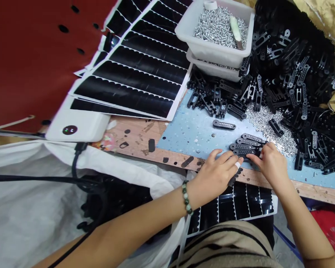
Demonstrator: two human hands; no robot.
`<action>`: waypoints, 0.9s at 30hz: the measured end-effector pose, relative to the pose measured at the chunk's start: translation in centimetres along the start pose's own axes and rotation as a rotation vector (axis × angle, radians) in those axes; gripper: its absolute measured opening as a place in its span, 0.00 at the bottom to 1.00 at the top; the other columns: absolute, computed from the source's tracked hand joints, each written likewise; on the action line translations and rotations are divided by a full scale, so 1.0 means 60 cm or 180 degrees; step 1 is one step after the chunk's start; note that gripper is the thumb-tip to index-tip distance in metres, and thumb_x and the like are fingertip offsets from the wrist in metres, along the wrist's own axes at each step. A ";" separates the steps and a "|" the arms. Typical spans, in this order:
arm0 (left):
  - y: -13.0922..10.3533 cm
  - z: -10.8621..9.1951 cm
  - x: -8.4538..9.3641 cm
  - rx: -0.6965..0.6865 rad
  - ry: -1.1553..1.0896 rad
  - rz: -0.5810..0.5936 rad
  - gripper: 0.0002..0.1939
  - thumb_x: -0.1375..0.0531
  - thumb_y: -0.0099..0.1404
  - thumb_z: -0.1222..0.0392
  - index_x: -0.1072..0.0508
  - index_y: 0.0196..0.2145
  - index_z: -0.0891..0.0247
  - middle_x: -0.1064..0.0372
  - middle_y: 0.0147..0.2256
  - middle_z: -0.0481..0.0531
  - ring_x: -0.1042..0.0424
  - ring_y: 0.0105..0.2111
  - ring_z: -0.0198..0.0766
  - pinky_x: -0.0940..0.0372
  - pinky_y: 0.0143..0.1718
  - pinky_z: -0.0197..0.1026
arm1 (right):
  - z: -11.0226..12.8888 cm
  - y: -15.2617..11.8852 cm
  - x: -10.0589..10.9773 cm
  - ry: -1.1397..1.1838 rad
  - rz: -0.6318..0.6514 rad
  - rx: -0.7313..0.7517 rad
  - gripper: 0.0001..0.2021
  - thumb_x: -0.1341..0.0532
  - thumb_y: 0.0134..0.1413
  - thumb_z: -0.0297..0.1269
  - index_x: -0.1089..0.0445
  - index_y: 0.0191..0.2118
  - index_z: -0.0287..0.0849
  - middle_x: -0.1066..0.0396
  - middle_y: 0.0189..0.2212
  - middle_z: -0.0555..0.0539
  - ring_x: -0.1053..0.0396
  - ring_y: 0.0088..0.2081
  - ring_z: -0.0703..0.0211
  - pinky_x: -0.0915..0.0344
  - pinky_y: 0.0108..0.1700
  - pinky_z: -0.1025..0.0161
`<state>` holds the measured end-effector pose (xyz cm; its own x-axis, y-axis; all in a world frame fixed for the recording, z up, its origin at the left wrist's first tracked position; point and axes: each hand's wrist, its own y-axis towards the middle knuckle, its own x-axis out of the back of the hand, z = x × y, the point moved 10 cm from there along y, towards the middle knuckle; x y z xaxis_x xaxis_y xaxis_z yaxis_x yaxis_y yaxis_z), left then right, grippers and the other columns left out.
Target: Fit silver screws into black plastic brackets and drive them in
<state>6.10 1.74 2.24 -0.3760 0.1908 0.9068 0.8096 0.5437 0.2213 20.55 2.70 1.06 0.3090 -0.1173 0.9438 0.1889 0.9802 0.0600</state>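
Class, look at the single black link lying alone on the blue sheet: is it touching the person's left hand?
Apart: the head view shows bare blue sheet between the single black link and the left hand.

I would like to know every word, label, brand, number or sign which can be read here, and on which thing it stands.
No word, label, brand, number or sign is readable here.
White device: small lit marks on its dark round display, too small and blurred to read.
Black strips: no lettering that I can make out.
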 end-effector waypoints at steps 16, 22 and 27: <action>-0.018 0.050 0.043 0.0513 -0.0698 -0.0449 0.17 0.48 0.66 0.65 0.31 0.51 0.59 0.32 0.53 0.53 0.37 0.53 0.47 0.45 0.52 0.58 | -0.001 -0.015 -0.015 0.2880 -0.0024 -0.0572 0.06 0.39 0.54 0.39 0.28 0.33 0.44 0.32 0.28 0.50 0.33 0.26 0.63 0.33 0.29 0.63; -0.017 0.033 0.013 0.0236 -0.0180 -0.0156 0.18 0.46 0.65 0.64 0.32 0.53 0.61 0.31 0.53 0.53 0.37 0.53 0.47 0.51 0.54 0.57 | -0.018 -0.012 -0.062 0.2871 0.0220 -0.0853 0.08 0.38 0.52 0.41 0.26 0.30 0.43 0.33 0.27 0.50 0.33 0.25 0.64 0.34 0.29 0.62; -0.016 0.031 0.008 0.0157 -0.0097 -0.0097 0.19 0.46 0.65 0.62 0.33 0.54 0.61 0.31 0.53 0.53 0.37 0.53 0.46 0.53 0.56 0.56 | -0.017 -0.011 -0.065 0.2633 0.0265 -0.0784 0.10 0.40 0.53 0.43 0.26 0.32 0.42 0.33 0.26 0.50 0.36 0.24 0.64 0.38 0.25 0.65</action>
<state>4.34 2.83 1.78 -0.4143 0.1979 0.8884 0.7746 0.5892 0.2300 20.15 2.34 -3.00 0.8914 -0.2191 0.3967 0.3026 0.9394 -0.1611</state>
